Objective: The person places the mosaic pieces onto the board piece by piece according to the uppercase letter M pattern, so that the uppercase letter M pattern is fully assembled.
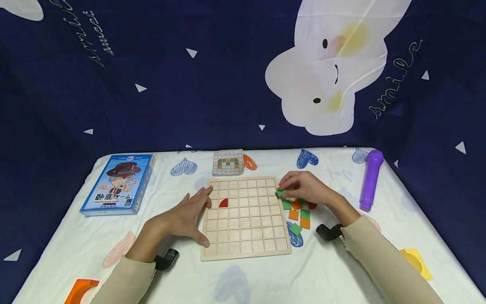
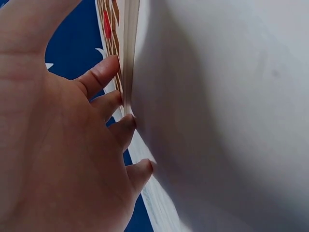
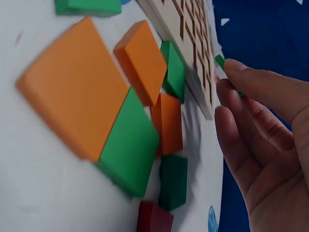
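A wooden grid board [image 1: 244,217] lies in the middle of the table, with one red quarter-circle piece [image 1: 223,203] in a cell near its left side. My left hand [image 1: 190,213] rests flat against the board's left edge [image 2: 126,58], fingers straight. My right hand [image 1: 300,185] pinches a small green square tile [image 1: 280,193] just off the board's upper right corner; in the right wrist view the green tile [image 3: 220,62] peeks out above the fingertips. A loose pile of orange and green tiles [image 1: 298,213] lies right of the board under that hand, with an orange tile [image 3: 77,89] largest in the right wrist view.
A small pattern card with a coloured grid [image 1: 228,162] sits behind the board. A blue game box [image 1: 118,184] lies far left, a purple cylinder [image 1: 370,179] far right. An orange shape [image 1: 79,290] and a yellow shape [image 1: 416,261] lie near the front corners.
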Demonstrator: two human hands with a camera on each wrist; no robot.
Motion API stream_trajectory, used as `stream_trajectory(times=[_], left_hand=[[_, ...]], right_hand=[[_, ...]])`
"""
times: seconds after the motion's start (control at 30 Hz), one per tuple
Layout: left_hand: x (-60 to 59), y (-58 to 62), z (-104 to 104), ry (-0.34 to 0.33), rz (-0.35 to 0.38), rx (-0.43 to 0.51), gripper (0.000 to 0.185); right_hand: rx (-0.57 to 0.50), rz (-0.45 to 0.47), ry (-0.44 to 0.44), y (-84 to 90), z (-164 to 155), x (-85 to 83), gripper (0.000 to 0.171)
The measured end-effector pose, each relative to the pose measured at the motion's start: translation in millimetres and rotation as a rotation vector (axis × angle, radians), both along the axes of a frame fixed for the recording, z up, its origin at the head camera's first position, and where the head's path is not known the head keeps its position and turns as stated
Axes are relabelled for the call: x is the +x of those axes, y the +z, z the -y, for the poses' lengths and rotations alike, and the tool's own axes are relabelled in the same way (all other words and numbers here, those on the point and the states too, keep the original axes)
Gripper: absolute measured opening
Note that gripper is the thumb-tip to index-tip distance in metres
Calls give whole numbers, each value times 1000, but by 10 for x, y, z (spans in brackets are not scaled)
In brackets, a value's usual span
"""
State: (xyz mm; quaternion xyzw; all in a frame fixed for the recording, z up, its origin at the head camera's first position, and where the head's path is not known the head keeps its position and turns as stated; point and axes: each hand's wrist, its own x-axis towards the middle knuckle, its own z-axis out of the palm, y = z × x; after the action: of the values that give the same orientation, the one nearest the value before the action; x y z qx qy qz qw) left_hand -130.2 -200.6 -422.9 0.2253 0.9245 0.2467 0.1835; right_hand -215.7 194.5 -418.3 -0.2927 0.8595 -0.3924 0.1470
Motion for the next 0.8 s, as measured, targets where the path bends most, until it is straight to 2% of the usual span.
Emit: stream_trajectory(times=[0.53, 0.8], left_hand=[[15, 8, -6, 2, -4, 7, 91], [6, 6, -2, 0, -7, 14, 92]], right_hand=[[-50, 14, 46, -44, 453, -3, 13], [-66, 18, 81, -79, 698, 54, 13]])
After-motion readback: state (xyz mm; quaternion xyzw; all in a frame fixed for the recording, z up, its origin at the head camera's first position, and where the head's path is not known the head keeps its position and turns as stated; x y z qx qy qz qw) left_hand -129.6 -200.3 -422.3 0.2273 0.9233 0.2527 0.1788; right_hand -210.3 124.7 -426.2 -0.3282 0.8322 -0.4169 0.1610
